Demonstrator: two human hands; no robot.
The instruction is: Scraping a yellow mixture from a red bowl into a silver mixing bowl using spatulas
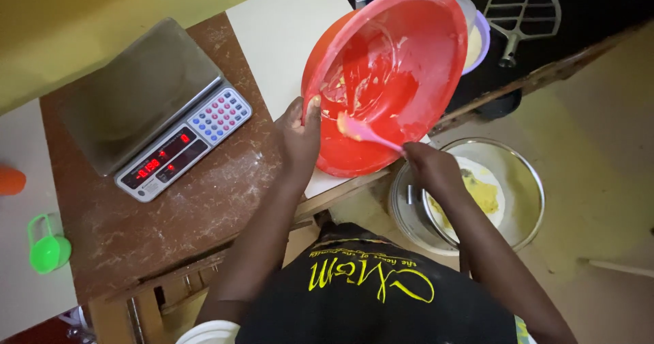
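Surface [204,201]: a brown, mottled top, dusted with pale powder, carried on a wooden frame. A cream board [286,37] lies across its far right part. A yellow wall [102,17] runs behind it, and a pale, bare floor [599,126] lies to the right.

On the surface, left of centre, stands a digital scale [153,109] with a steel pan, a lit red readout and a keypad. It stands well apart from both hands. On a lighter area at the far left sit a green measuring cup [46,245] and part of an orange object [10,180].

Left hand [300,133]: fingers closed over the near rim of a red plastic bowl [388,78], thumb inside the rim. The bowl is tilted steeply, its mouth facing the camera, its lower edge at the edge of the cream board. Its inside is smeared with pale batter.

Right hand [429,167]: closed around the handle of a pink spatula [364,131], whose blade lies against the bowl's inner wall.

Below the right hand, off the surface, sits a metal pan [524,180] holding yellow batter on a pale lining. Beyond the bowl, on a dark top, lie a metal beater attachment [523,13] and a white-and-purple container [477,37], partly hidden.
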